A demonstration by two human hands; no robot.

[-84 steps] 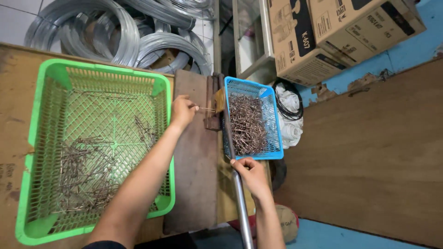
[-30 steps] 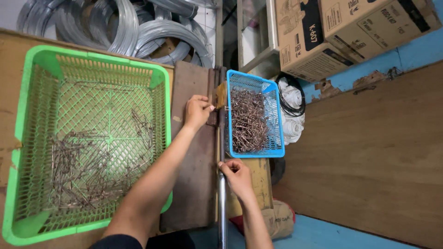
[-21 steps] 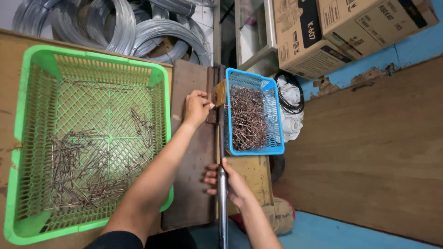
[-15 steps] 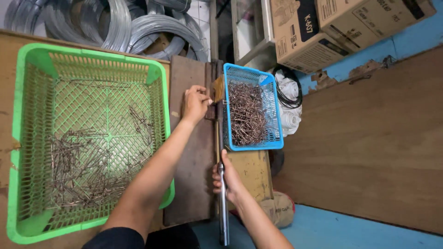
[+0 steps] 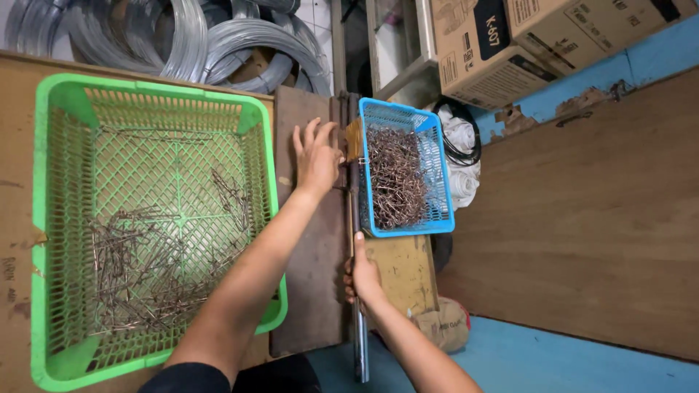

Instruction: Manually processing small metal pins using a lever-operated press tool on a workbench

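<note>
The right hand (image 5: 362,275) grips the metal lever (image 5: 356,291) lying along the bench (image 5: 309,291). The left hand (image 5: 317,156), fingers spread and holding nothing, rests at the lever's far end, between the green basket (image 5: 51,218) and the blue basket (image 5: 441,211) of wire pieces.

Colours and patterns on the brown desk

A bright green lattice-patterned basket (image 5: 51,218) is seen at the desk's left edge, holding dull grey-brown wire pieces (image 5: 138,262). A blue mesh basket (image 5: 437,175) with brownish bent wires (image 5: 393,175) is set at the right edge. A silvery steel bar (image 5: 358,327) is gripped by the right hand (image 5: 364,276). Shiny grey wire coils (image 5: 182,36) and tan cardboard boxes (image 5: 510,44) are shown beyond, beside a blue painted wall strip (image 5: 655,58).
</note>
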